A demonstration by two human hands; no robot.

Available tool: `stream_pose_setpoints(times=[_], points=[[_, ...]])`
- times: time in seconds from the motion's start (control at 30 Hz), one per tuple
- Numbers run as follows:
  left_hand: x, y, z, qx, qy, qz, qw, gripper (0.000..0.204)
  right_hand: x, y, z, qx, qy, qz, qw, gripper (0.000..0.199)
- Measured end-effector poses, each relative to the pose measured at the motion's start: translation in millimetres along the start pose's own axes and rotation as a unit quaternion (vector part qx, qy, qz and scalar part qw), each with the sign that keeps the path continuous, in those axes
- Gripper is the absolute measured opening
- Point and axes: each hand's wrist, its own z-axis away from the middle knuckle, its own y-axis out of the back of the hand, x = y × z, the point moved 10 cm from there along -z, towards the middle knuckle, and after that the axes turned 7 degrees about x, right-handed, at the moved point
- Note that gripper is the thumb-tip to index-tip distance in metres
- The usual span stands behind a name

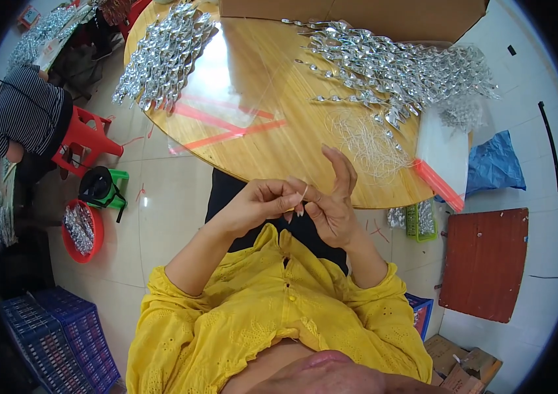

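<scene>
Both hands are meeting above the round wooden table's [259, 98] near edge: the left hand [262, 203] and right hand [331, 203] are pinching a thin pale wire [304, 192] between fingertips. Beyond the fingers, silvery twisted ornaments [397, 69] are lying heaped.

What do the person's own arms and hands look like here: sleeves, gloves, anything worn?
Both hands, the left hand and right hand, are bare, with no gloves. The forearms are uncovered; a yellow eyelet-embroidered blouse has sleeves gathered near the elbows and small buttons down the front.

A round wooden table [259, 79] fills the upper middle of the frame. Heaps of silver twisted pieces [164, 56] [403, 69], thin wires [367, 141] and a cardboard box [357, 16] are laid on it.
</scene>
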Motion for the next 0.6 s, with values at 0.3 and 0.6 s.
stream_pose_setpoints(times=[0.3,0.6], points=[[-17,16,1,0.038,0.066,-0.010,0.997,0.019,-12,-1,-4,-0.007,0.078,0.047,0.996,0.008],[-6,48,13,0.095,-0.010,-0.017,0.995,0.014,58,-10,23,0.064,-0.284,-0.470,0.833,0.008]])
